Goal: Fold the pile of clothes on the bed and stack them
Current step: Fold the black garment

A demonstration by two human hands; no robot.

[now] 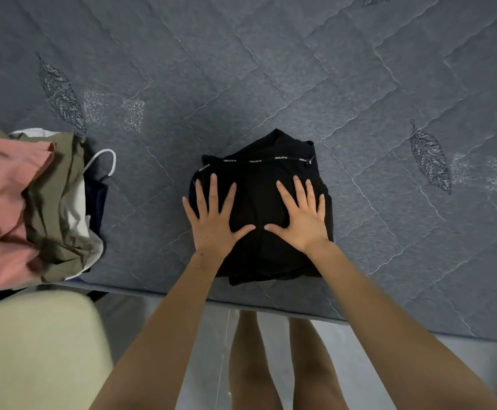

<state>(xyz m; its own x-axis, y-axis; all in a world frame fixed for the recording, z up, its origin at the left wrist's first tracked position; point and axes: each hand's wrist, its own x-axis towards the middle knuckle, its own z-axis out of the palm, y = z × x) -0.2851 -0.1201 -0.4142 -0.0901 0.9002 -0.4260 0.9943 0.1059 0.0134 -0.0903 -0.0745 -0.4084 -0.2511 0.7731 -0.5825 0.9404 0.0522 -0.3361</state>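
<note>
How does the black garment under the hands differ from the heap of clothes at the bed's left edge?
The black folded garment is a compact, flat packet; the crumpled heap of pink, olive and white clothes is loose and bunched. The garment is one dark colour; the heap mixes several. The left hand and right hand press flat on the garment; nothing touches the heap. Both lie on the grey quilted bed.

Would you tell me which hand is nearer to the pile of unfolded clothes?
Left. The left hand lies on the black garment nearest the pile; the right hand lies on its far side.
</note>
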